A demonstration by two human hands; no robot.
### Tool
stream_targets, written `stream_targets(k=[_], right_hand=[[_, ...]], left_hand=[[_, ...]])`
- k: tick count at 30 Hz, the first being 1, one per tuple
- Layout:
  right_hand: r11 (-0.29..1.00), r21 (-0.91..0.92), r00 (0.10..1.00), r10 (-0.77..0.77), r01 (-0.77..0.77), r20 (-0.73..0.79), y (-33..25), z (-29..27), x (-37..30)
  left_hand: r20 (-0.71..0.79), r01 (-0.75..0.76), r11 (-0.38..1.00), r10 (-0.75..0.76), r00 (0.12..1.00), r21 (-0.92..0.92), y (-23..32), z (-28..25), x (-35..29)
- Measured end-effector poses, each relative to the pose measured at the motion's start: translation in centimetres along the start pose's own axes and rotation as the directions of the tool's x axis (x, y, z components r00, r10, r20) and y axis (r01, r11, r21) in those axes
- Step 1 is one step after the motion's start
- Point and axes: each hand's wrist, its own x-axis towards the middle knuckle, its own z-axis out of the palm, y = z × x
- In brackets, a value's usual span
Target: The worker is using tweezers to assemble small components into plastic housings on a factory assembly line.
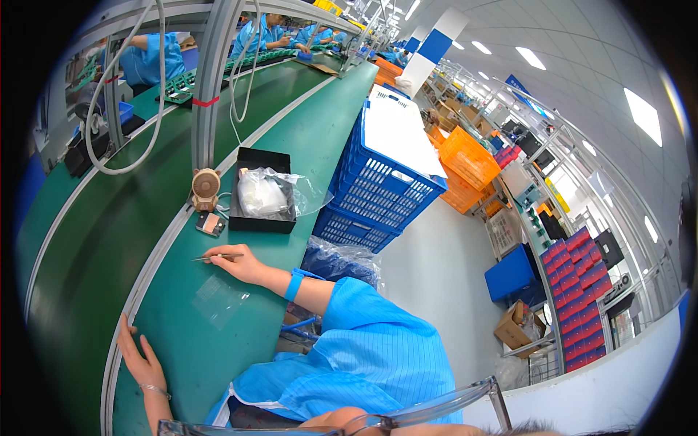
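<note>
My right hand (241,264) is closed around a pair of thin metal tweezers (225,256), whose tips point left over the green work mat (171,309). A blue wrist strap (294,285) circles my right wrist. Just below that hand, a clear plastic sheet (218,299) lies flat; small details on it cannot be made out. My left hand (139,361) rests at the metal rail on the bench's left edge, fingers stretched out and holding nothing. Beyond the tweezers stand a small beige fan (206,187) and a little dark box with a pale top (211,224).
A black tray (262,226) holds white items in clear plastic bags (263,196). Stacked blue crates (378,182) stand right of the bench, with orange crates (467,160) beyond. A green conveyor belt (94,254) and metal post (209,87) lie left. Co-workers (153,59) sit across.
</note>
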Motion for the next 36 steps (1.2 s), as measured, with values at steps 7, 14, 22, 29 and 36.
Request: stream_targets(k=[7,14,22,29,36], right_hand=[[1.000,0.017,1.000,-0.004,0.004,-0.004,-0.1,0.0,-0.1],[1.000,0.016,0.999,-0.025,0.026,-0.029,-0.3,0.2,-0.1],[0.999,0.041,0.999,-0.031,0.032,-0.033,-0.2,0.3,0.0],[0.999,0.045,0.999,-0.021,0.023,-0.044,0.2,0.2,-0.1],[1.000,0.019,0.999,-0.007,0.008,-0.040,-0.3,0.3,-0.1]], left_hand=[[0.006,0.118,0.989,-0.118,0.993,-0.092,-1.5,0.4,-0.6],[-0.001,0.159,0.967,-0.162,0.987,-0.200,-0.8,0.8,-0.4],[0.121,0.257,0.966,-0.250,0.961,-0.038,-2.6,0.1,-1.0],[-0.021,0.180,0.965,-0.188,0.982,-0.193,-0.5,0.8,-0.4],[0.006,0.146,0.974,-0.147,0.989,-0.174,-1.5,0.4,-0.5]])
